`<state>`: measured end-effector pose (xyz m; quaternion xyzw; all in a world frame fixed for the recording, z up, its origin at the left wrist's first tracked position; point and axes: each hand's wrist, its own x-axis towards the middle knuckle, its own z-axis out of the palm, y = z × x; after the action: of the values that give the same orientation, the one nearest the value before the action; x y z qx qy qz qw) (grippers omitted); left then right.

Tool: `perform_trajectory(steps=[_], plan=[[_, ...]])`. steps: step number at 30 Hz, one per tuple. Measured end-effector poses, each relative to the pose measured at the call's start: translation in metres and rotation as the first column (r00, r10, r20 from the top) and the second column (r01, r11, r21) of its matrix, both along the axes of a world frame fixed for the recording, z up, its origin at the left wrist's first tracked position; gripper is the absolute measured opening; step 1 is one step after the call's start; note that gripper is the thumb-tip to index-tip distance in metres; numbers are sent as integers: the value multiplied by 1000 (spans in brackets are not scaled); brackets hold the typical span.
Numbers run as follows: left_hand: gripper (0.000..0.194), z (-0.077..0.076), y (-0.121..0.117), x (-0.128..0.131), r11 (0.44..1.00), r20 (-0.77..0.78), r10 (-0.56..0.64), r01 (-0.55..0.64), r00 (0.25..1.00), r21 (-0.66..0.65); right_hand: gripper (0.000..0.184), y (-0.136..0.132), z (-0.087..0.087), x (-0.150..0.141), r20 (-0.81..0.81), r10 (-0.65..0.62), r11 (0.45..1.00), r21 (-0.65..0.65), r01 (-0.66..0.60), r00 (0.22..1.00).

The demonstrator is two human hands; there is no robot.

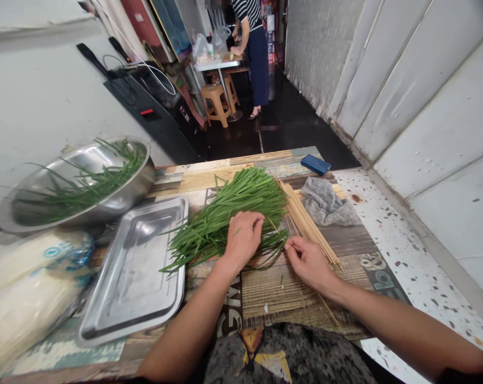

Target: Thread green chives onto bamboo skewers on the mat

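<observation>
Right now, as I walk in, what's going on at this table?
A person's left hand lies on a heap of long green leaves, and the right hand is at the ends of some, beside a bundle of wooden sticks. A metal tray sits to the left, with a bowl of more greens beyond it.

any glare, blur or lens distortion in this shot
Head view: pale glare on the metal tray and steel bowl; the plastic bag at the left edge looks smeared; wide-angle stretching towards the corners; a dull sheen on the dark floor; the chives near centre look sharper.
</observation>
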<state>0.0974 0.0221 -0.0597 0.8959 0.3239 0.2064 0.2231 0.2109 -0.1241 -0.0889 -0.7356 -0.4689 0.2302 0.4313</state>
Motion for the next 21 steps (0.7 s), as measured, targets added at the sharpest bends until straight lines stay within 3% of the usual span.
perform_trajectory(steps=[15,21], plan=[[16,5,-4,-3,997,-47,-69,70,996,11,21,-1,1,0,8,6,1000,1,-6,1000],[15,7,-7,-4,953,-65,-299,293,952,-80,23,0,2,0,18,4,1000,19,-4,1000]])
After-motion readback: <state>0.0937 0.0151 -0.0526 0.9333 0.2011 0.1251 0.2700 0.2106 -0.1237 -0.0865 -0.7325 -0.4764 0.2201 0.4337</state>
